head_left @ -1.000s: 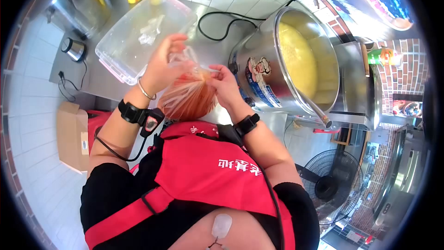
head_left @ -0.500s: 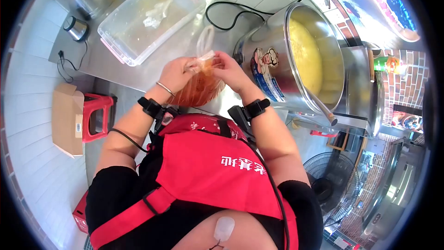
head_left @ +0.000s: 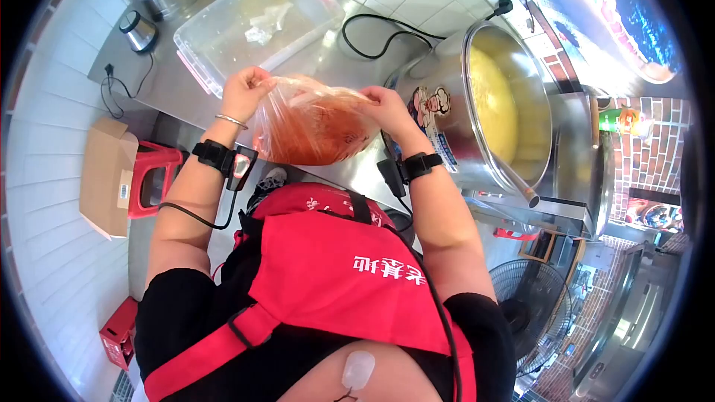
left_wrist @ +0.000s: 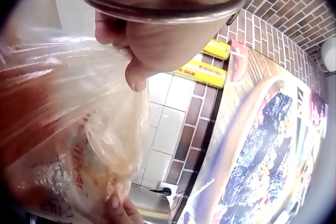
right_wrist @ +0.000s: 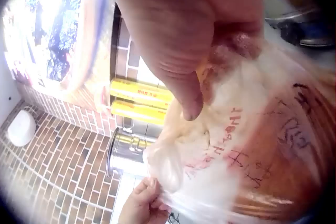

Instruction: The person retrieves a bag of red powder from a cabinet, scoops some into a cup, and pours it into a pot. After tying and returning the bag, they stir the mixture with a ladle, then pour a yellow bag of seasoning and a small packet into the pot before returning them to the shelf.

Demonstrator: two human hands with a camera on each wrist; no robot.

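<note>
A clear plastic bag (head_left: 316, 123) with orange-red contents is stretched between both hands, in front of the body by the counter edge. My left hand (head_left: 246, 95) pinches its upper left rim; my right hand (head_left: 387, 110) pinches the upper right rim. In the left wrist view the left hand (left_wrist: 157, 40), wearing a metal bangle, has thumb and fingers on the bag's edge. The right wrist view shows the right hand (right_wrist: 184, 29) with its thumb against the bag (right_wrist: 226, 145), which bears red print and dark handwritten marks.
A clear plastic tub (head_left: 223, 37) with crumpled white material lies behind the left hand. A large steel pot (head_left: 447, 67) of yellow liquid stands to the right, a black cable (head_left: 357, 52) beside it. A small steel appliance (head_left: 138, 31) sits at the counter's left.
The hands were close together at the bag's gathered neck; now they are apart, left hand leftward and right hand rightward, and the bag's top is spread wide.
</note>
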